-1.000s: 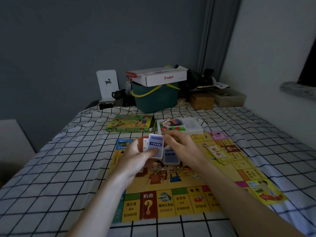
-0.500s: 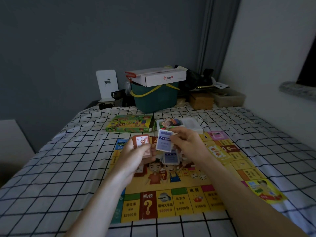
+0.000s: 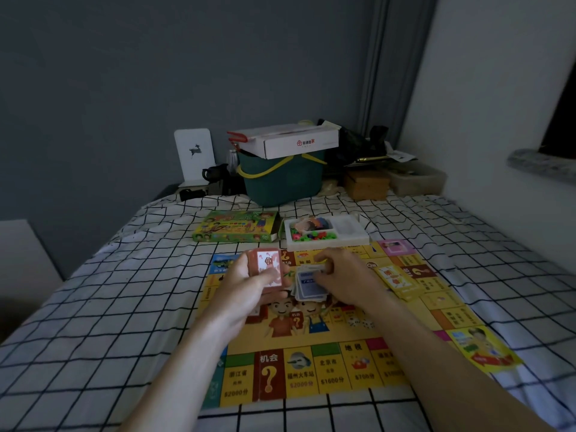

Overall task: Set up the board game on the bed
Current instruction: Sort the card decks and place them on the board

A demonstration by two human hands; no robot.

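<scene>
left hand (image 3: 249,285): fingers grip red card deck (image 3: 268,271) | right hand (image 3: 343,280): fingers seemingly pinch a card on blue card pile (image 3: 308,286) | game board (image 3: 311,363) flat on bed (image 3: 124,291)

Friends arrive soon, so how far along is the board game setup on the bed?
Done: the yellow game board lies unfolded, yellow cards on it. In hand: the left hand holds a red-backed card stack; the right hand is setting a card on the blue-backed card pile. Left: pieces sit in the white tray.

The right hand (image 3: 339,275) hides part of the blue card pile (image 3: 307,285).
</scene>
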